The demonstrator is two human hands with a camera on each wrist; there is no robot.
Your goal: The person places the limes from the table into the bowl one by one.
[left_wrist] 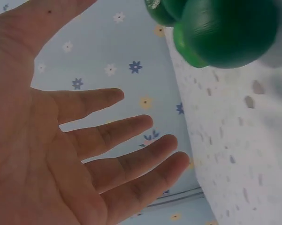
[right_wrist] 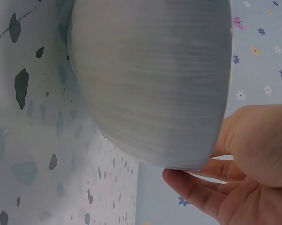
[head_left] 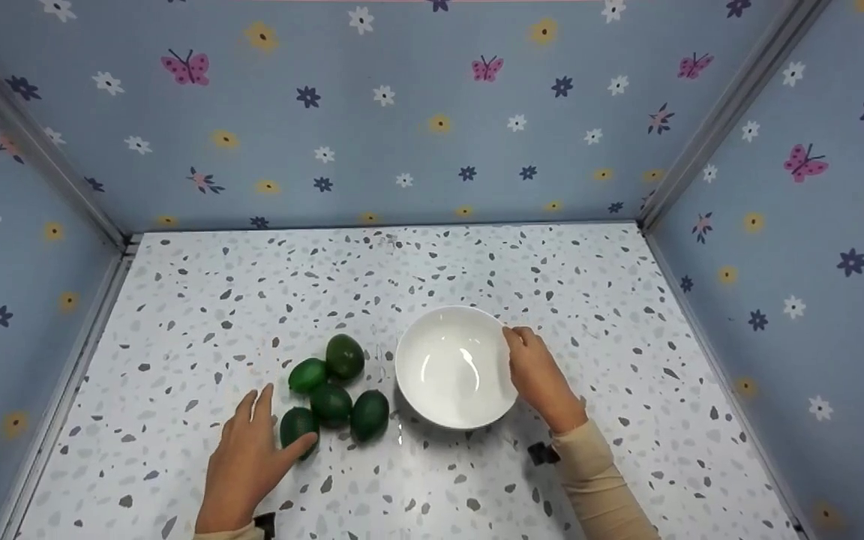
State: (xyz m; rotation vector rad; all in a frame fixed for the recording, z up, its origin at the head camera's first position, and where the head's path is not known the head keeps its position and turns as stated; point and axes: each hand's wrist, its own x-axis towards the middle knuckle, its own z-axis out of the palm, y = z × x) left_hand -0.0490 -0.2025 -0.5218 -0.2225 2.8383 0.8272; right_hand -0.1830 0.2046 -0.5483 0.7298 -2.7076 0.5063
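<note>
A white bowl (head_left: 451,375) stands upright on the speckled table, with nothing inside it. My right hand (head_left: 543,379) grips its right rim; in the right wrist view, fingertips (right_wrist: 176,176) meet the edge of the rim. Left of the bowl lie several smooth green avocados in a cluster, the nearest being a dark one (head_left: 295,429). Another, smaller and brighter green avocado (head_left: 307,375), sits behind it. My left hand (head_left: 248,454) is beside the cluster, fingers spread and palm bare in the left wrist view, its thumb overlapping the nearest avocado in the head view.
The speckled white tabletop (head_left: 214,277) is bounded by a blue flowered back wall (head_left: 402,67) and a matching right wall (head_left: 829,247). Another such panel rises on the left. Grey metal strips run along the corners.
</note>
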